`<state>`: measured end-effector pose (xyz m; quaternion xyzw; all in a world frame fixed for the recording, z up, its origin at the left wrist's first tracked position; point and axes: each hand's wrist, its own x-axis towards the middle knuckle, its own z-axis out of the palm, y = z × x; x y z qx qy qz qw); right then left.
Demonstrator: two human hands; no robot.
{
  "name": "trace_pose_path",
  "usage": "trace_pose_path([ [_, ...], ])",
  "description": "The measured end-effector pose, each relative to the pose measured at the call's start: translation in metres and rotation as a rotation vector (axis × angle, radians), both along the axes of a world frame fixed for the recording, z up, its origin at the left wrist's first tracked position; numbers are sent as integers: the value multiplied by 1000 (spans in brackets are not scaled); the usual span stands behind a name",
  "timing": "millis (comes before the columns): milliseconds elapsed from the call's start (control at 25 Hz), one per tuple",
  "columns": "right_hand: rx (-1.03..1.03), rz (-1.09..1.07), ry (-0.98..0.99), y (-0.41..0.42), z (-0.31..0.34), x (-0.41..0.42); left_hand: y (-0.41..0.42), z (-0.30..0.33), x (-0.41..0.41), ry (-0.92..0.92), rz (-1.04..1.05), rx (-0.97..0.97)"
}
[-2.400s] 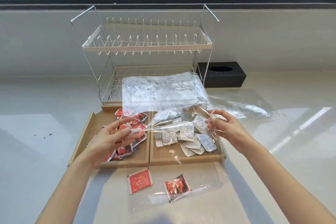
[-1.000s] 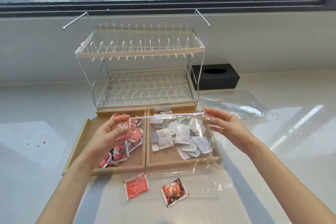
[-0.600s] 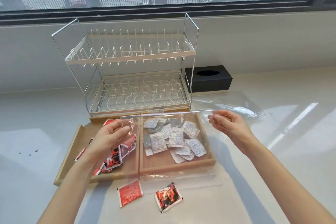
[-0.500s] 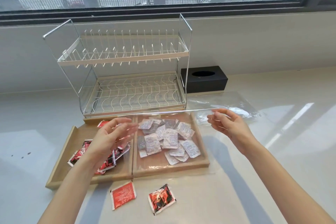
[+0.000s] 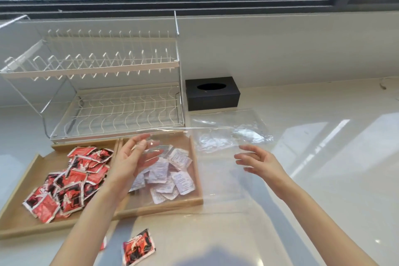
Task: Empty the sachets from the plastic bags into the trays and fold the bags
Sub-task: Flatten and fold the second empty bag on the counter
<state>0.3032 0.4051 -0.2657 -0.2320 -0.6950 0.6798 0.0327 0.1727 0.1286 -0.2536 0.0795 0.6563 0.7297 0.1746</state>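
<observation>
Two wooden trays stand side by side: the left tray (image 5: 21,229) holds several red sachets (image 5: 73,181), the right tray (image 5: 172,203) several white sachets (image 5: 170,175). An empty clear plastic bag (image 5: 218,179) hangs flat over the right tray's right edge and the counter. Its stiff top edge runs level between my hands. My left hand (image 5: 136,160) is over the white sachets, fingers apart, fingertips at the bag's left corner. My right hand (image 5: 259,162) hovers with spread fingers by the bag's right side. One red sachet (image 5: 138,248) lies loose on the counter in front.
Another clear bag (image 5: 237,134) lies crumpled on the counter behind, right of the trays. A white two-tier dish rack (image 5: 116,110) stands behind the trays, with a black tissue box (image 5: 212,93) to its right. A second loose red sachet (image 5: 103,246) peeks from under my left arm.
The bag was lifted off the trays and carried to the right. My right hand let go of its top edge, and both hands opened. The view has shifted right.
</observation>
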Motion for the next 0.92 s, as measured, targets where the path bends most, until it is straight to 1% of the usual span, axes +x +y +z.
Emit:
trace_pose_path([
  [120,-8,-77,9,35,0,5,34,-5,7,-26,-54,-27],
  [240,-53,-160,22,67,-3,5,66,-14,16,-15,-117,-155],
  [360,-66,-172,-12,93,-10,-3,91,-21,18,-6,-119,-249],
  [440,-82,-190,-28,109,-15,-14,106,-23,13,16,-98,-305],
  [520,-113,-234,-34,124,-17,-30,119,-24,3,10,-35,-329],
  [640,-94,-278,-50,146,-19,-57,145,-25,-16,8,37,-383],
  [760,-69,-273,-45,163,-24,-87,171,-29,-35,77,82,-485],
  [920,33,-211,-83,175,-39,-118,199,-46,-54,205,80,-662],
])
